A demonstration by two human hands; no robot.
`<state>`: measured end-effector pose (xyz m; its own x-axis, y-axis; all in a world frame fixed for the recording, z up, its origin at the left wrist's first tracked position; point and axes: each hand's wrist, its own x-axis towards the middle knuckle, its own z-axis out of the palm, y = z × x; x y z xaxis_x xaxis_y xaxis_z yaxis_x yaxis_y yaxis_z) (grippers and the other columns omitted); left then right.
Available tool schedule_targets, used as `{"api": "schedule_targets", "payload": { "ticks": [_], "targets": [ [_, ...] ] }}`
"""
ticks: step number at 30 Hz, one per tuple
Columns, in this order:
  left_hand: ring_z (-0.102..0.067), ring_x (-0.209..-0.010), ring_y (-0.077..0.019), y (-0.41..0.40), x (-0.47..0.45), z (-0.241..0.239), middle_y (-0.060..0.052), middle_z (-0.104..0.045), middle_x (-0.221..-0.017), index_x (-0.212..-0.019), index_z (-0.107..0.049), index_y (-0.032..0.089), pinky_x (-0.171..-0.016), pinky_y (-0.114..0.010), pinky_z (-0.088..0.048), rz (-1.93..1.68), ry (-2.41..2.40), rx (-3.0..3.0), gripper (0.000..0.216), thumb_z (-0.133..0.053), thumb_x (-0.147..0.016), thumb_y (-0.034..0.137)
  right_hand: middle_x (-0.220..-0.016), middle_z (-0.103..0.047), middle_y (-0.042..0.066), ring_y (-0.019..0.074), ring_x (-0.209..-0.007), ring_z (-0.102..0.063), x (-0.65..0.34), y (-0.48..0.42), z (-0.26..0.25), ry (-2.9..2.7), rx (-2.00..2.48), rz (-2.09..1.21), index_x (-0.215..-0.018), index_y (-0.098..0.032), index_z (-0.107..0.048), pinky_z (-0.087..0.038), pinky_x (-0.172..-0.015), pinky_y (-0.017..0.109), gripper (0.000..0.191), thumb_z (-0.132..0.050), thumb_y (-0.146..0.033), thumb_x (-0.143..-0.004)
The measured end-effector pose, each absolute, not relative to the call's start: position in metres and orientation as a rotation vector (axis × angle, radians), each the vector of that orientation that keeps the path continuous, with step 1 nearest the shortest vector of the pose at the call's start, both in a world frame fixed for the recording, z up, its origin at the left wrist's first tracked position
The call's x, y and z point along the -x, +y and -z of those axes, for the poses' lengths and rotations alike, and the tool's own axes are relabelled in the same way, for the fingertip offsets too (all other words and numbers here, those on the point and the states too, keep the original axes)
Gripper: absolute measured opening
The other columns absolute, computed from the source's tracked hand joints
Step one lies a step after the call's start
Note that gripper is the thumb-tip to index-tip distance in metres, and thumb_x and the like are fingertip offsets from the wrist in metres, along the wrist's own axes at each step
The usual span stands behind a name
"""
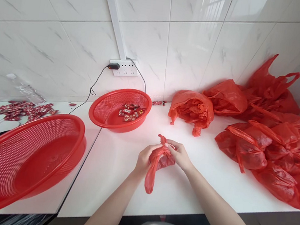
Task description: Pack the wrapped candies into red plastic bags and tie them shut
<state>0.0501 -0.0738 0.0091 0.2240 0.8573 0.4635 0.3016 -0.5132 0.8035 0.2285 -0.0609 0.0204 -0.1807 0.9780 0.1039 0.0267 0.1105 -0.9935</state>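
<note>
2 hands (143, 159) (180, 155) curled, pinching 1 red plastic bag (166, 161).

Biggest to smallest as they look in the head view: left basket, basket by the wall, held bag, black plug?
Left basket (nearness may exaggerate it)
Basket by the wall
Held bag
Black plug

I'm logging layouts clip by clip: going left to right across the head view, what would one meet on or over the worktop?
Large red basket, smaller red basket, left hand, held red bag, right hand, heap of red bags.
</note>
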Motion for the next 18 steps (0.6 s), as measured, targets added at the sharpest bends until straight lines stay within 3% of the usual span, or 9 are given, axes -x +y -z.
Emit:
{"api": "schedule_targets", "payload": {
  "ticks": [4, 5, 7, 10, 14, 18],
  "targets": [
    [-0.060, -0.113, -0.0227, -0.072, -0.047, -0.010, -0.007, -0.066, -0.121, -0.123, -0.061, 0.024, -0.099, -0.039, -0.048, -1.219, 1.010, -1.976, 0.035, -0.042, -0.096, 0.037, -0.087, -0.070, 0.005, 0.0236, -0.082, -0.066, -0.225, -0.061, -0.026, -1.092, 0.908, -1.328, -0.091, -0.024, -0.061, -0.051, -0.083, 0.043, 0.030, -0.053, -0.052, -0.087],
    [-0.058, -0.116, -0.0230, -0.071, -0.046, -0.009, -0.007, -0.065, -0.123, -0.124, -0.061, 0.023, -0.101, -0.039, -0.046, -1.218, 1.013, -1.963, 0.038, -0.037, -0.098, 0.037, -0.072, -0.066, 0.002, 0.0215, -0.072, -0.064, -0.226, -0.060, -0.026, -1.032, 0.865, -1.330, -0.088, -0.025, -0.057, -0.051, -0.081, 0.043, 0.028, -0.051, -0.052, -0.088],
    [-0.057, -0.119, -0.0232, -0.069, -0.043, -0.008, -0.007, -0.064, -0.125, -0.124, -0.062, 0.023, -0.102, -0.039, -0.045, -1.238, 1.036, -1.895, 0.042, -0.031, -0.100, 0.038, -0.047, -0.042, -0.007, 0.0170, -0.050, -0.051, -0.230, -0.056, -0.027, -0.923, 0.788, -1.327, -0.083, -0.026, -0.050, -0.051, -0.074, 0.041, 0.023, -0.050, -0.049, -0.088],
    [-0.058, -0.116, -0.0231, -0.065, -0.040, -0.007, -0.008, -0.065, -0.123, -0.121, -0.065, 0.021, -0.101, -0.040, -0.046, -1.275, 1.026, -1.819, 0.043, -0.031, -0.100, 0.038, -0.046, -0.015, -0.011, 0.0125, -0.039, -0.026, -0.242, -0.052, -0.031, -0.834, 0.716, -1.317, -0.082, -0.026, -0.048, -0.048, -0.059, 0.036, 0.017, -0.052, -0.042, -0.087],
    [-0.061, -0.112, -0.0243, -0.059, -0.036, -0.007, -0.010, -0.067, -0.119, -0.115, -0.068, 0.019, -0.099, -0.043, -0.047, -1.403, 1.007, -1.722, 0.038, -0.039, -0.098, 0.037, -0.049, -0.012, -0.011, 0.0101, -0.041, -0.015, -0.264, -0.047, -0.036, -0.756, 0.693, -1.232, -0.085, -0.025, -0.052, -0.038, -0.049, 0.027, 0.011, -0.054, -0.036, -0.086],
    [-0.063, -0.109, -0.0258, -0.054, -0.038, -0.006, -0.011, -0.070, -0.114, -0.109, -0.071, 0.017, -0.096, -0.043, -0.049, -1.427, 0.979, -1.646, 0.035, -0.045, -0.096, 0.037, -0.049, -0.013, -0.011, 0.0086, -0.041, -0.014, -0.277, -0.043, -0.033, -0.689, 0.662, -1.182, -0.084, -0.024, -0.054, -0.035, -0.048, 0.024, 0.005, -0.056, -0.024, -0.080]
  ]
}}
